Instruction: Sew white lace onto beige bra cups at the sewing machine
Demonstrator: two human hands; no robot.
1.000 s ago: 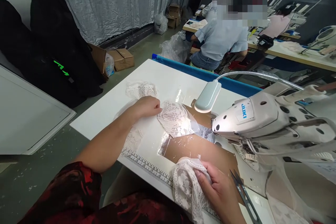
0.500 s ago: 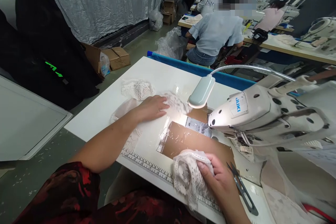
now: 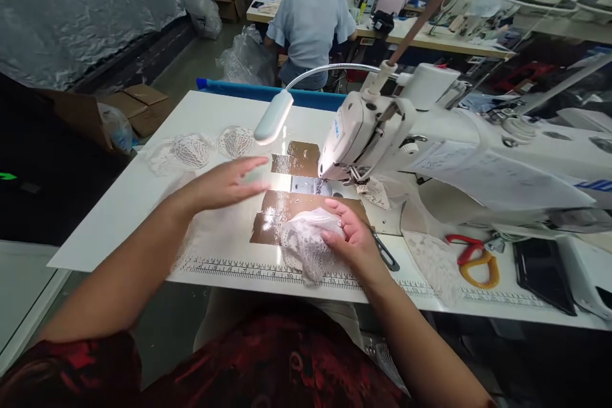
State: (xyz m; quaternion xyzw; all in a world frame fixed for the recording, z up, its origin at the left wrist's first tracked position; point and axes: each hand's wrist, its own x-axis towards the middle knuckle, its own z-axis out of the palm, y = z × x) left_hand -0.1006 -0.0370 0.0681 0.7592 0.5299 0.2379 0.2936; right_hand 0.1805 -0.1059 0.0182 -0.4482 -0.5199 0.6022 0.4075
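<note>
Left hand (image 3: 224,183) lifted clear, now open flat; right hand (image 3: 352,239) clutches lace piece (image 3: 303,243) mid-frame: light, floppy, grip its edge.

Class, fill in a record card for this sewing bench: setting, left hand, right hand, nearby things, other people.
Setting: white table with a sewing machine and its lamp
Left hand: left hand open, fingers straight, blurred, above the table near flat lace pieces
Right hand: right hand gripping a bunched lace piece in front of the machine
Nearby: snips beside the right hand; scissors further right
Others: a person in a pale blue top, back turned
</note>
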